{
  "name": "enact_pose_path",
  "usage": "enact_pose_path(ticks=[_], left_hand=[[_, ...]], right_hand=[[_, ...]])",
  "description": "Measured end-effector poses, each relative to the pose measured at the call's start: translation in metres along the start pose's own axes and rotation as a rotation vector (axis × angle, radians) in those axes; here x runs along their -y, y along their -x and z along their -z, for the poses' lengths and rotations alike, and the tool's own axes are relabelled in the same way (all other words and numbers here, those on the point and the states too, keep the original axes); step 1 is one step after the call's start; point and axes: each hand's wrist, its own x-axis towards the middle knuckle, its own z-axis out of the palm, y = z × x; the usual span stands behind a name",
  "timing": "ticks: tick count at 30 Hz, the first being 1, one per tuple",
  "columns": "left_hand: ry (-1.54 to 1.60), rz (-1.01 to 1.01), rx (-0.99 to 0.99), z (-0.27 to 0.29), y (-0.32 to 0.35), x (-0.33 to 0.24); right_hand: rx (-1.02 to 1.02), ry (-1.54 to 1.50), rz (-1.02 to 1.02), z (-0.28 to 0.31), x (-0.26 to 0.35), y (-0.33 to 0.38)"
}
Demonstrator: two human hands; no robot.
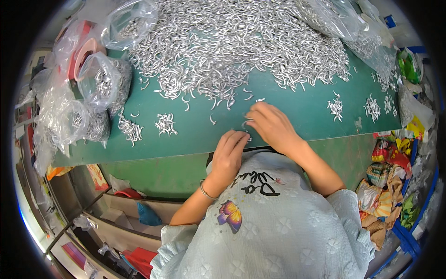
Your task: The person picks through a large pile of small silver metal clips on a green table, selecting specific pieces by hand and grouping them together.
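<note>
A large heap of small curved silver metal pieces (pixel 223 51) covers the far part of the green table (pixel 186 135). My right hand (pixel 272 125) is low over the table near its front edge, fingers bent and closed around a curved metal piece (pixel 247 121) at the thumb. Another silver piece (pixel 260 100) lies by its fingertips. Close beside it, my left hand (pixel 228 151) is at the table edge with fingers curled and drawn together. Small silver bits (pixel 249 137) show at its fingertips; the rest of its grip is hidden. A single loose piece (pixel 213 120) lies left of my hands.
Small piles of pieces lie at the left (pixel 166 124) and right (pixel 335 107). Clear plastic bags of pieces (pixel 104 81) and a pink container (pixel 86 53) stand at the left, another bag (pixel 371 44) at the far right. Colourful packages (pixel 381 186) sit right of the table.
</note>
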Motion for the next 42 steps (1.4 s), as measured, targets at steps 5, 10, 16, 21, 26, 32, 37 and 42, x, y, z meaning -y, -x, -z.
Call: enact_pose_path(ticks=[5,10,16,21,26,32,37,42], left_hand=[[0.006,0.004,-0.067,-0.004,0.006,0.001],[-0.005,-0.009,-0.107,-0.008,0.008,0.003],[0.033,-0.033,-0.089,-0.010,0.000,0.002],[0.053,-0.032,-0.088,-0.013,-0.006,-0.001],[0.049,-0.036,-0.090,-0.013,-0.005,0.000],[0.055,-0.059,-0.092,-0.016,0.006,0.006],[0.081,-0.048,-0.078,-0.018,0.006,0.004],[0.036,0.016,-0.190,-0.018,0.006,0.002]], right_hand=[[0.308,-0.095,0.175,-0.041,0.010,-0.060],[0.220,-0.186,0.139,-0.035,0.015,-0.065],[0.053,0.158,0.113,0.015,-0.023,-0.027],[-0.036,0.096,0.079,0.033,-0.023,-0.031],[-0.015,0.246,0.093,-0.019,0.002,-0.059],[0.049,0.286,0.090,0.000,0.015,-0.047],[0.331,0.124,0.245,-0.016,0.024,-0.065],[0.453,0.054,0.093,0.013,0.011,-0.055]])
